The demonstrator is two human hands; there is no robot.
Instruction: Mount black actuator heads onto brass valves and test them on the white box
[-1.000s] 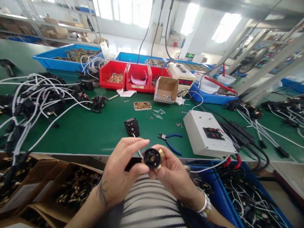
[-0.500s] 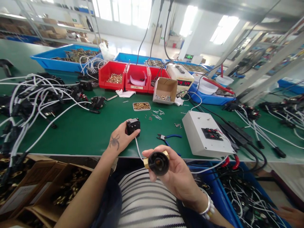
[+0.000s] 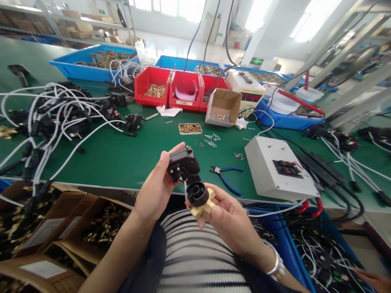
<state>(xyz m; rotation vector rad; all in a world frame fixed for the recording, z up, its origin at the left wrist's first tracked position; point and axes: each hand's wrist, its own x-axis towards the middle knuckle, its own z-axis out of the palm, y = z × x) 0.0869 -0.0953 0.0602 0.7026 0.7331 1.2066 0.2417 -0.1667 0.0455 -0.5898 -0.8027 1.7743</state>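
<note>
Between the thumb and fingers of my left hand [image 3: 157,185] is a black plastic actuator housing [image 3: 184,160], tilted, with small metal pins on its near face and a white cable running down from it. My right hand [image 3: 224,209] grips a brass valve body [image 3: 205,206] topped by a round black collar [image 3: 197,193]. The collar is right under the housing's lower edge; whether they touch I cannot tell. On the table to the right lie blue-handled cutting pliers [image 3: 227,175], jaws toward the parts.
Metal clips [image 3: 211,140], screws [image 3: 238,156] and a tray of brass pieces [image 3: 190,129] lie ahead. A grey switch box [image 3: 269,179] stands right; red bins [image 3: 186,87] line the back. Cabled housings [image 3: 64,110] are heaped left. Another person's hand [image 3: 374,280] shows at lower right.
My left hand has lifted the black housing off the table and brought it toward me. My right hand has turned the brass valve body, so its collar now faces up toward the housing.
</note>
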